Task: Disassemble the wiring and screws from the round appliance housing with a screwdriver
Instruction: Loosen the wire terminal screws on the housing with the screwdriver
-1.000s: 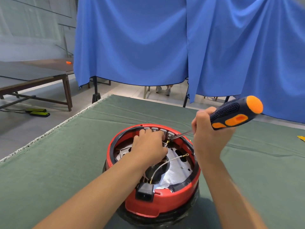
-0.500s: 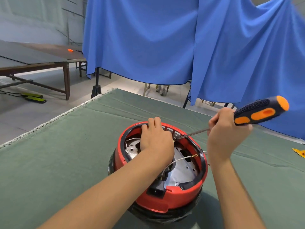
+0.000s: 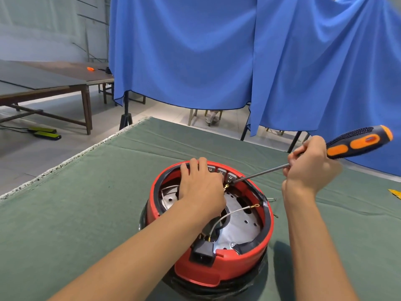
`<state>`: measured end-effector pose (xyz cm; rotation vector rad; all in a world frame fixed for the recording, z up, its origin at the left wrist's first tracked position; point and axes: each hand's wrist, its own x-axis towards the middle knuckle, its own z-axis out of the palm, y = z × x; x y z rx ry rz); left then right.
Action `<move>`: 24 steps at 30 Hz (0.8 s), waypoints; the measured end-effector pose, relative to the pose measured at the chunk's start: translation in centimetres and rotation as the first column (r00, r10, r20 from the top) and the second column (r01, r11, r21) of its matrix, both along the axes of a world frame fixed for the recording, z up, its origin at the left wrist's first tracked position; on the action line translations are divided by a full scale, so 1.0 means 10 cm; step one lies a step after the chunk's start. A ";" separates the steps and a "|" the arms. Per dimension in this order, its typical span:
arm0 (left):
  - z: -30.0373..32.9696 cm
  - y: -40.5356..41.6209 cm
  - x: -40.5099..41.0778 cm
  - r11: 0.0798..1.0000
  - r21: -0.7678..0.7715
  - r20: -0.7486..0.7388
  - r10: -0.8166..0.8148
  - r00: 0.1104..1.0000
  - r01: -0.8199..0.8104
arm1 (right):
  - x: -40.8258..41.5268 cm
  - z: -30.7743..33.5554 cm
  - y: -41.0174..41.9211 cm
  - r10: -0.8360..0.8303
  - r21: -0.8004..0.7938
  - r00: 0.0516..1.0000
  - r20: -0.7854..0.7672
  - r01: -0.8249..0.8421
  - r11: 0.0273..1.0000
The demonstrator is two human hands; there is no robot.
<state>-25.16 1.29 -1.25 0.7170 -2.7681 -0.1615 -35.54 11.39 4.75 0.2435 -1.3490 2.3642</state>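
Note:
A round red appliance housing (image 3: 219, 270) lies upside down on the green cloth, its silver metal plate (image 3: 240, 216) showing inside. My left hand (image 3: 200, 187) rests on the far rim, fingers laid over it and thumb beside a small brass terminal (image 3: 226, 187). My right hand (image 3: 310, 170) grips the orange and black screwdriver (image 3: 360, 142) where the handle meets the shaft. The tip touches the grey terminal strip (image 3: 231, 176) on the far rim. A loose white wire (image 3: 236, 211) with a ring end crosses the plate. A black power socket (image 3: 202, 254) sits at the near rim.
The green cloth table (image 3: 86, 203) spreads around the housing, its fringed edge at the left. A blue curtain (image 3: 217, 51) hangs behind. Wooden tables (image 3: 54, 83) and a black stand (image 3: 126, 116) are at the far left. A yellow object (image 3: 395, 193) lies at the right edge.
My right hand has drawn back to the right, so more of the screwdriver's shaft shows. My left hand's fingers have slid up onto the far rim. The view has shifted.

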 end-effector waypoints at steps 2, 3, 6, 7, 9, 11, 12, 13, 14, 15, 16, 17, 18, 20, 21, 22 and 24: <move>-0.01 0.00 -0.01 1.000 -0.001 -0.002 -0.003 1.000 0.003 | 0.06 0.03 -0.02 0.002 0.032 0.999 -0.054 0.000 0.999; -0.01 -0.01 -0.01 1.000 -0.001 0.000 -0.005 1.000 0.005 | 0.10 0.04 -0.03 -0.002 0.044 0.996 -0.091 0.006 0.999; -0.01 -0.01 -0.02 1.000 -0.003 0.000 -0.006 1.000 0.006 | 0.25 0.00 -0.09 -0.033 0.085 0.975 -0.219 0.053 0.995; -0.01 -0.01 -0.02 1.000 -0.004 -0.003 -0.006 1.000 0.006 | 0.30 -0.02 -0.11 -0.039 0.094 0.968 -0.248 0.064 0.993; -0.01 -0.01 -0.02 1.000 -0.005 -0.007 -0.008 1.000 0.008 | 0.38 -0.05 -0.13 -0.034 0.105 0.955 -0.294 0.068 0.992; -0.01 -0.01 -0.01 1.000 -0.012 -0.004 -0.008 1.000 0.008 | 0.42 -0.06 -0.14 -0.015 0.127 0.941 -0.337 0.062 0.990; -0.01 -0.01 -0.01 1.000 -0.015 -0.001 -0.008 1.000 0.008 | 0.43 -0.06 -0.14 -0.007 0.135 0.937 -0.351 0.058 0.989; -0.01 -0.02 0.00 1.000 -0.017 0.004 -0.011 1.000 0.011 | 0.43 -0.06 -0.14 -0.003 0.142 0.934 -0.356 0.057 0.988; -0.01 -0.01 0.00 1.000 -0.018 0.012 -0.013 1.000 0.013 | 0.42 -0.05 -0.14 -0.007 0.151 0.937 -0.350 0.064 0.986; -0.01 -0.01 0.00 1.000 -0.020 0.019 -0.014 1.000 0.015 | 0.40 -0.05 -0.14 -0.021 0.160 0.944 -0.328 0.077 0.984; -0.01 -0.01 0.00 1.000 -0.025 0.026 -0.015 1.000 0.016 | 0.36 -0.04 -0.13 -0.042 0.160 0.956 -0.291 0.092 0.983; -0.01 -0.01 0.00 0.999 -0.030 0.032 -0.016 0.999 0.017 | 0.31 -0.03 -0.12 -0.063 0.148 0.969 -0.238 0.100 0.984; -0.01 -0.01 0.00 0.999 -0.033 0.037 -0.016 0.999 0.017 | 0.24 -0.02 -0.09 -0.073 0.124 0.982 -0.173 0.095 0.988; -0.01 0.00 0.00 0.999 -0.037 0.044 -0.013 0.999 0.014 | 0.12 -0.02 -0.04 -0.050 0.068 0.997 -0.051 0.054 0.996; -0.01 0.00 -0.01 0.999 -0.040 0.049 -0.012 0.999 0.014 | 0.07 -0.02 -0.02 -0.036 0.044 0.999 -0.011 0.036 0.998; -0.01 0.00 -0.01 0.999 -0.042 0.052 -0.012 0.999 0.014 | 0.03 -0.04 0.00 -0.027 0.027 1.000 0.014 0.027 0.999; -0.01 0.00 -0.01 0.999 -0.042 0.055 -0.012 0.998 0.014 | -0.02 -0.06 0.01 -0.027 0.003 0.999 0.039 0.027 1.000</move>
